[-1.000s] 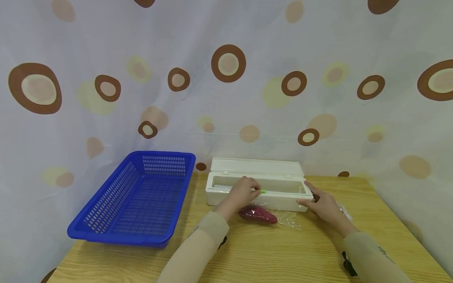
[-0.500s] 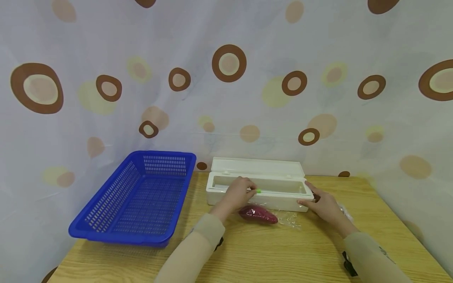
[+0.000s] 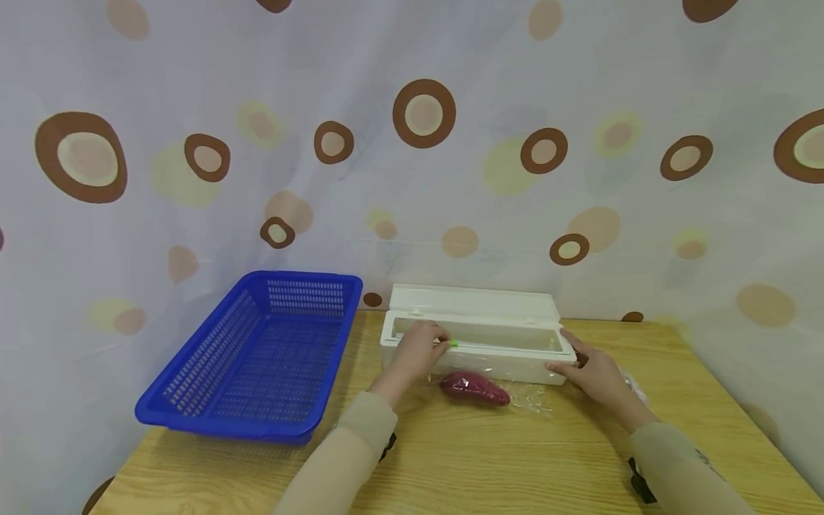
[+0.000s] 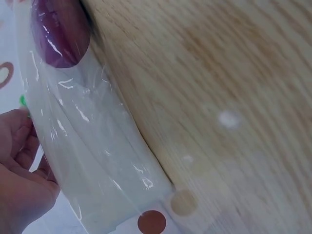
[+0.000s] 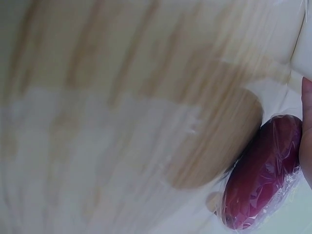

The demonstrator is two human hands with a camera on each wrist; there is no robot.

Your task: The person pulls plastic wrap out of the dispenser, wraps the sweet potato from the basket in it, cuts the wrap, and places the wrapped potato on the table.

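Observation:
A long white cling film dispenser lies on the wooden table with its lid raised at the back. My left hand pinches the small green cutter slider on its front edge, left of the middle. My right hand grips the dispenser's right end, thumb at the front. Against the front wall lies a purple-red, tapered vegetable, apparently a sweet potato, under clear film. In the left wrist view, film hangs down the dispenser's front. The left fingers partly cover the slider.
A blue perforated plastic basket stands on the left of the table. Behind the dispenser hangs a patterned curtain. Some crumpled clear plastic shows beyond my right wrist.
My left hand has slid the green slider leftward along the dispenser's edge. The right hand keeps its grip on the right end. The head view has shifted slightly left.

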